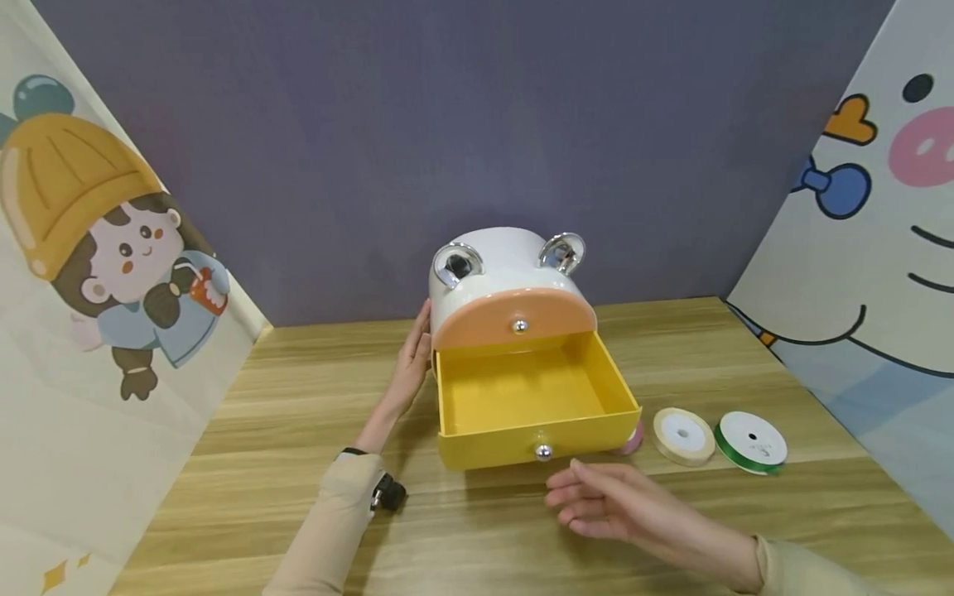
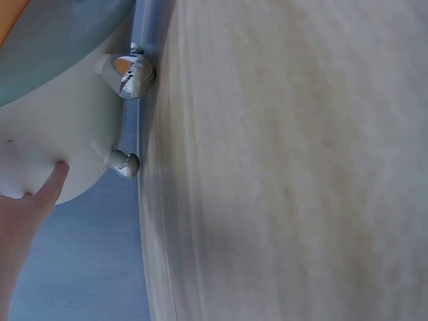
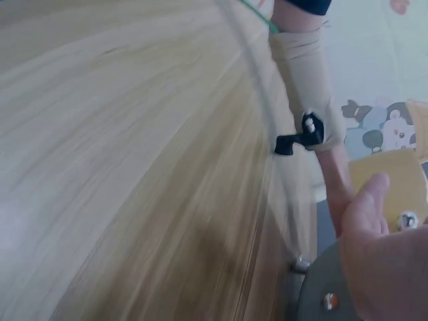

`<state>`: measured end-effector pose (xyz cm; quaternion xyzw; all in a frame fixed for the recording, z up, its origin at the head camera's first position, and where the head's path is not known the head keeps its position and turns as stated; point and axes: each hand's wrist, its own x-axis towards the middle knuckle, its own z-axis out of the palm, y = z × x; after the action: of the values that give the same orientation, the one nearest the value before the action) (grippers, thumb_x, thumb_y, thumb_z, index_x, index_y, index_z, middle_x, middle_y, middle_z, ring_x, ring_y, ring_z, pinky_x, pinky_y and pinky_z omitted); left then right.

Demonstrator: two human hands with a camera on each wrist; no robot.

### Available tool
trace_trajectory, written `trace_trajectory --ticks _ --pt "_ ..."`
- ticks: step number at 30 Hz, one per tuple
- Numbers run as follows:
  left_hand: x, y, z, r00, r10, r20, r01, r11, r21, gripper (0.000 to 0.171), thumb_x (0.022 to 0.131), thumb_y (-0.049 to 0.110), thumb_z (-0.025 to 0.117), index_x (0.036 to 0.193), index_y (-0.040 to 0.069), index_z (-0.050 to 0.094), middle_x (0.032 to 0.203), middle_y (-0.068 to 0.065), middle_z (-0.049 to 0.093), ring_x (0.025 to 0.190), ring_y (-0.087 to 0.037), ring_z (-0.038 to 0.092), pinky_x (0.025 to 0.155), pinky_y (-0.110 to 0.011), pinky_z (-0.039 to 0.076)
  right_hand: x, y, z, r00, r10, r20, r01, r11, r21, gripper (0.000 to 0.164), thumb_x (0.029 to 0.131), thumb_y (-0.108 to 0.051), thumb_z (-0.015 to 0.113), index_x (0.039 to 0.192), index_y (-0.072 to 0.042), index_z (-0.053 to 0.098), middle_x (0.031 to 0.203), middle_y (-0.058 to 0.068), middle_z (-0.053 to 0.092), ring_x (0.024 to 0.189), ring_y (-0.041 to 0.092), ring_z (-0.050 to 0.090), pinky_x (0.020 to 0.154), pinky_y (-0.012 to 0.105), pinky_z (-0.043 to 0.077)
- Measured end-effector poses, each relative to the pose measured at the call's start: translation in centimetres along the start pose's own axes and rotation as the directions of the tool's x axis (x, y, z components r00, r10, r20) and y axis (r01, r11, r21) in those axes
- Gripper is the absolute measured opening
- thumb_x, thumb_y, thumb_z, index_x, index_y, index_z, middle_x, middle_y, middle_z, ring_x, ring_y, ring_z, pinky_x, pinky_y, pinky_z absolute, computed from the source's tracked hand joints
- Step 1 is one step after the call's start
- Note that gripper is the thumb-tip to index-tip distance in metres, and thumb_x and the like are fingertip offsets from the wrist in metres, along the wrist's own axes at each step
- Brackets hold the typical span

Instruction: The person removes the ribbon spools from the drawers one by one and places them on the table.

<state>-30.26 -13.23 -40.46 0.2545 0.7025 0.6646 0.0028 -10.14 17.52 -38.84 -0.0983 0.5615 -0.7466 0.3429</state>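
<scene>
Just beyond the nearer right hand (image 1: 614,503), held loose and empty, the knob (image 1: 543,452) of the yellow drawer (image 1: 484,451) is presented; the white cabinet (image 1: 501,251) is touched alongside by the straight-fingered left hand (image 1: 411,362)

beige fabric is worn on both forearms: left sleeve (image 1: 328,530), right sleeve (image 1: 812,571). wrinkles are seen along the left one; the right one is finished with a slightly gathered cuff (image 1: 761,563). a thin black band (image 1: 354,451) is worn at the left wrist. a small black device (image 3: 311,130) is mounted by the left sleeve's wrist end, with a pale, shiny bit shown on it and a bent black piece (image 3: 285,144) stuck out sideways. both hands, left hand (image 1: 410,360) and right hand (image 1: 626,505), are seen bare. dark blue cloth (image 3: 313,5) is worn higher on the left arm, mostly cropped.
</scene>
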Motion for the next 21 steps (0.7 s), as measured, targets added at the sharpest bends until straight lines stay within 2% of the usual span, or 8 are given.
trace_trajectory --ticks 7,11,21 --pt "-0.1 0.0 -0.1 1.000 0.000 -0.003 0.000 1.000 0.005 0.053 0.110 0.020 0.027 0.161 0.024 0.013 0.168 -0.011 0.016 0.147 -0.039 0.033 0.106 -0.061 0.044 1.3 -0.6 1.0 0.998 0.025 -0.054 -0.016 0.988 0.153 0.036 0.107 -0.031 0.043 0.125 -0.006 0.063 0.115 0.000 0.073 0.103 0.009 0.071 0.094 0.023 0.056" --pt "-0.2 0.0 -0.1 1.000 0.004 -0.004 -0.004 1.000 0.009 0.053 0.110 0.019 0.027 0.161 0.023 0.013 0.167 -0.012 0.016 0.146 -0.039 0.034 0.104 -0.061 0.045 1.8 -0.9 1.5 0.998 0.026 -0.059 -0.013 0.977 0.211 0.032 0.107 -0.029 0.046 0.120 -0.009 0.067 0.111 0.000 0.075 0.102 0.008 0.071 0.094 0.022 0.056" --pt "-0.2 -0.2 -0.1 1.000 0.002 -0.005 -0.002 1.000 -0.010 0.054 0.110 0.015 0.026 0.161 0.023 0.013 0.168 -0.012 0.015 0.148 -0.039 0.031 0.107 -0.062 0.043 2.3 -1.0 1.8 0.997 0.003 -0.082 0.016 0.973 0.232 0.029 0.106 -0.026 0.047 0.114 -0.009 0.069 0.107 -0.001 0.077 0.098 0.005 0.072 0.091 0.019 0.056"
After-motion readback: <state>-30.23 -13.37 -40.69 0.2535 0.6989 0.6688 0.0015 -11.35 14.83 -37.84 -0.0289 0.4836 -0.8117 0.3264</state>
